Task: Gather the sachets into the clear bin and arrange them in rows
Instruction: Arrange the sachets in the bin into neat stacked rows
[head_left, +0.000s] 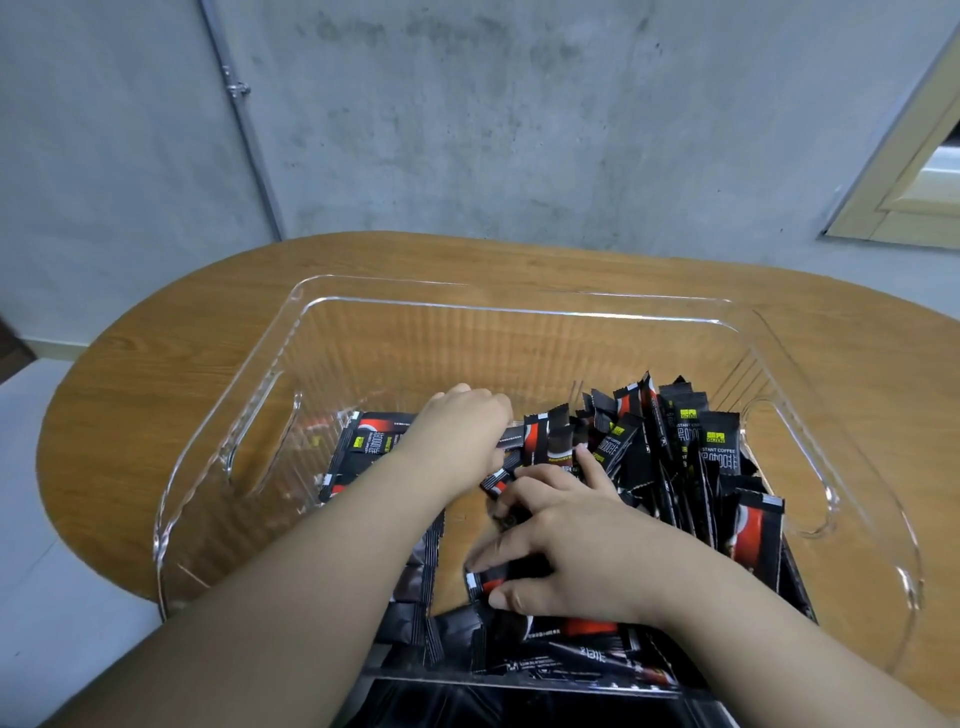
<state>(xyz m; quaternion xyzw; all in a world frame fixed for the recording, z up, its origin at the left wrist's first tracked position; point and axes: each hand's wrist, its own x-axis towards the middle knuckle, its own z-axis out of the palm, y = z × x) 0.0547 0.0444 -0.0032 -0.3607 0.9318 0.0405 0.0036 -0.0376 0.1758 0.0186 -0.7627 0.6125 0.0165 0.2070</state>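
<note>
Head view. A clear bin (363, 332) with ribbed walls and cut-out handles stands on an oval wooden tabletop (156, 322), filling most of its near half; the bin's near wall runs off the lower edge of the view. Inside lie many black-and-red instant coffee sachets (691, 441). Those toward the tabletop's right edge stand upright or lean together in a loose, packed cluster; others lie flat along the bin floor at left and near. Part of the floor in the middle is bare.

The left hand (462, 421) reaches into the bin's centre, knuckles up, its fingers curled down around the ends of sachets beside the flat group; the exact grip is hidden under the hand. The right hand (566, 551) lies nearer, fingers (498, 556) spread and bent, thumb and forefinger pinching one flat sachet (485, 579) at its end.

Behind the tabletop rises a grey concrete wall (467, 130) with a metal conduit (239, 104) at left.
</note>
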